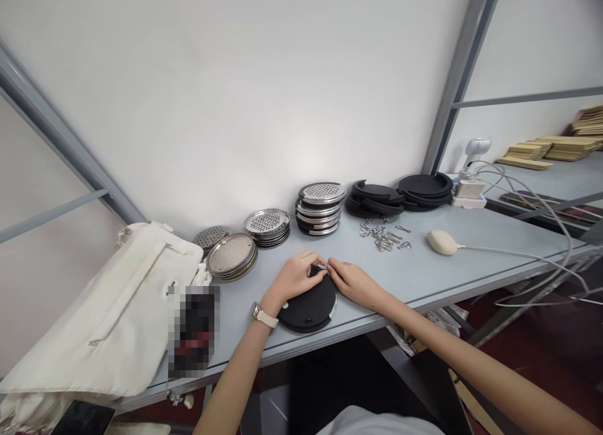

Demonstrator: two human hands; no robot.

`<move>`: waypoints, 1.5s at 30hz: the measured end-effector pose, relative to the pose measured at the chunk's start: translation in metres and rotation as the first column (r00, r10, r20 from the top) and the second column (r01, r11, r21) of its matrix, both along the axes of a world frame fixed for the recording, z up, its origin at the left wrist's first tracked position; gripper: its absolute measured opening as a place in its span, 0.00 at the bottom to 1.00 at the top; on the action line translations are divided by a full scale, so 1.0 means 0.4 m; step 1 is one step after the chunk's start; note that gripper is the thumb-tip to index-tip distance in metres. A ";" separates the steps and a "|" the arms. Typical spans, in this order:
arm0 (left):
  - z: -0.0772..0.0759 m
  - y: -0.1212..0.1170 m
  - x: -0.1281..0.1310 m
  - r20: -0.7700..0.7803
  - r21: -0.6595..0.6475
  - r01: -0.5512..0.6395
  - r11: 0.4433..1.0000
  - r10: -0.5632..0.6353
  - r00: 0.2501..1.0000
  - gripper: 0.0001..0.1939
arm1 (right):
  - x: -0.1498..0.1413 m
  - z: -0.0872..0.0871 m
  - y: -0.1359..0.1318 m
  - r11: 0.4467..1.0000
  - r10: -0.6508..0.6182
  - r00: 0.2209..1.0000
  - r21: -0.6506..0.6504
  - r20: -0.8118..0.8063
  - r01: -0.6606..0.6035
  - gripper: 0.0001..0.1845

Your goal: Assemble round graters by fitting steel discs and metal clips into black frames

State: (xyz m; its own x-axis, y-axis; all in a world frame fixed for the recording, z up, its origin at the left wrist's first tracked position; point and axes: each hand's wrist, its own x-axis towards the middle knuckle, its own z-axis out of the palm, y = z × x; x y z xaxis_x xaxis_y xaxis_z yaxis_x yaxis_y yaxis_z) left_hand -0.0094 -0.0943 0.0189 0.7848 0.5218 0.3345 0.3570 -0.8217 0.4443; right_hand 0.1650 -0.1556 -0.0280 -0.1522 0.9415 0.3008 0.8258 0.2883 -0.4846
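Observation:
A round black disc (pixel 308 306) with a shiny metal edge lies flat near the front of the table. My left hand (pixel 298 275), with a watch (pixel 264 315) at its wrist, is closed over the disc's far rim, thumb on top. Against the rim's far right side, my right hand (pixel 349 280) is pinched, fingertips meeting those of my left. A small shiny metal piece (pixel 321 267) shows between the fingertips, mostly covered, so its kind is unclear. Several small metal clips (pixel 384 237) lie loose beyond my right hand.
Along the wall stand stacked metal grater discs (pixel 267 221), plain metal discs (pixel 232 257), black-rimmed grater discs (pixel 321 199) and black round holders (pixel 425 190). A white bag (pixel 108 309) covers the left end. On the right are a cream mouse-shaped device (pixel 441 242) and its cable.

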 end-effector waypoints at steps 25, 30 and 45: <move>-0.005 0.008 -0.001 0.054 -0.130 0.015 0.991 -0.008 0.999 0.10 | -0.003 0.000 -0.001 1.000 -0.020 1.000 0.002 0.023 0.020 0.11; -0.004 0.009 0.000 0.049 -0.148 0.015 0.989 -0.008 0.999 0.10 | -0.004 0.002 -0.002 1.000 -0.023 0.999 -0.004 0.024 0.023 0.11; 0.000 0.004 0.000 0.054 -0.132 0.013 0.991 -0.006 0.999 0.09 | -0.004 -0.003 -0.001 0.999 -0.032 0.999 -0.008 -0.037 0.032 0.10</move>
State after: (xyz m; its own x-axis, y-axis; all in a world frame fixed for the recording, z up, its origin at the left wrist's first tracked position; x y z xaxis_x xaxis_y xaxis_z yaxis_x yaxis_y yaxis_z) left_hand -0.0093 -0.0927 0.0190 0.7730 0.5566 0.3046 0.3219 -0.7577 0.5677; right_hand 0.1634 -0.1558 -0.0291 -0.1110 0.9480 0.2982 0.8159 0.2582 -0.5173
